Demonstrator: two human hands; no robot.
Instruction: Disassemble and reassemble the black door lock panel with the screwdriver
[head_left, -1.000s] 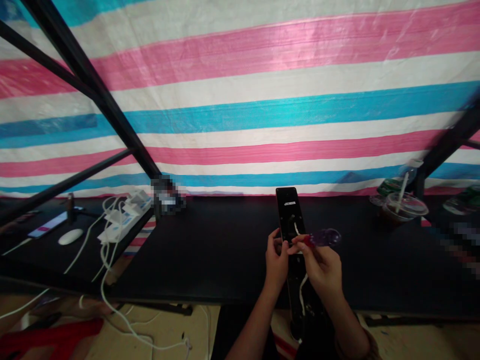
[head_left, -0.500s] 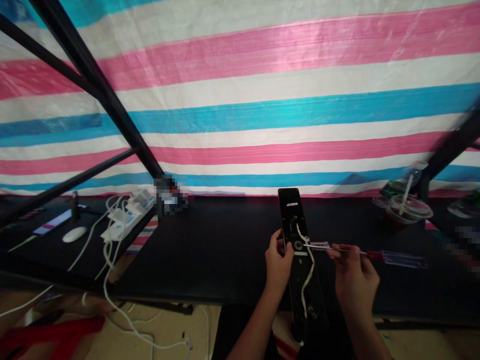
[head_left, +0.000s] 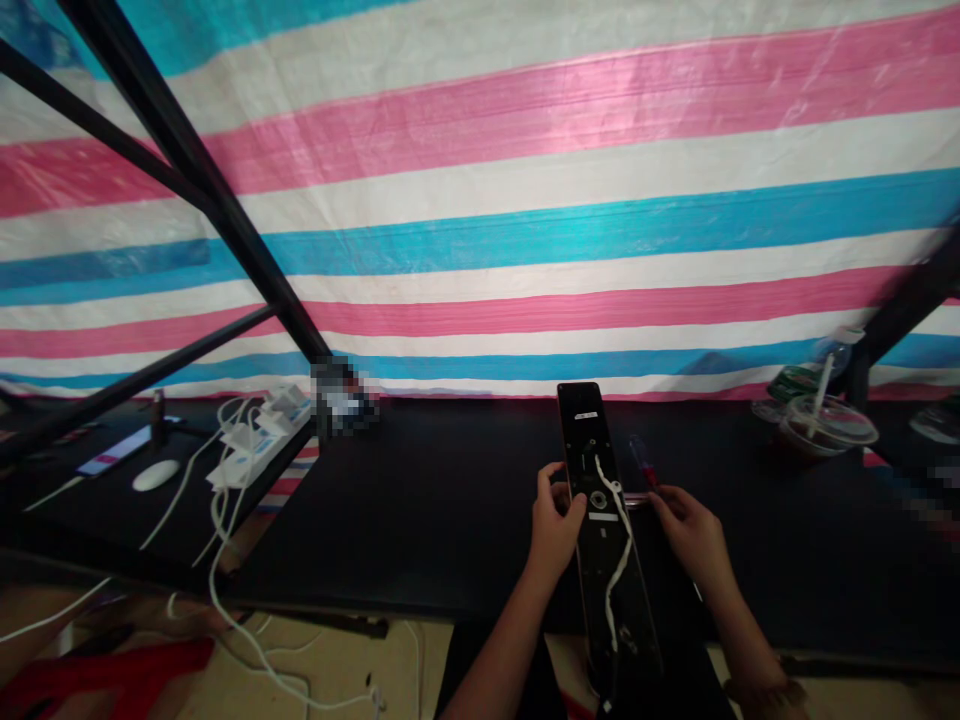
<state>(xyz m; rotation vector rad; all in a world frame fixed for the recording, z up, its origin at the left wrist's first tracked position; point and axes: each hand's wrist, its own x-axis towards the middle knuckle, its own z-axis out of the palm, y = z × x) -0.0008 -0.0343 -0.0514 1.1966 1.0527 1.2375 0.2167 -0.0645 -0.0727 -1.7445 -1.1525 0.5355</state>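
A long black panel lies lengthwise on the black table, with a white wire running down its face. My left hand grips the panel's left edge, thumb on its face beside a round fitting. My right hand sits at the panel's right edge with its fingers curled. Its fingertips pinch the near end of a screwdriver with a red and clear handle, which points away from me just right of the panel.
A lidded drink cup with a straw stands at the far right. At the left are a white power strip with plugs and cables, a white mouse and a phone. Black frame bars cross the striped tarp behind.
The screwdriver, held crosswise a moment ago with its handle out to the right, now points away close to the panel. My right hand has moved in to the panel's edge. My left hand has kept its grip.
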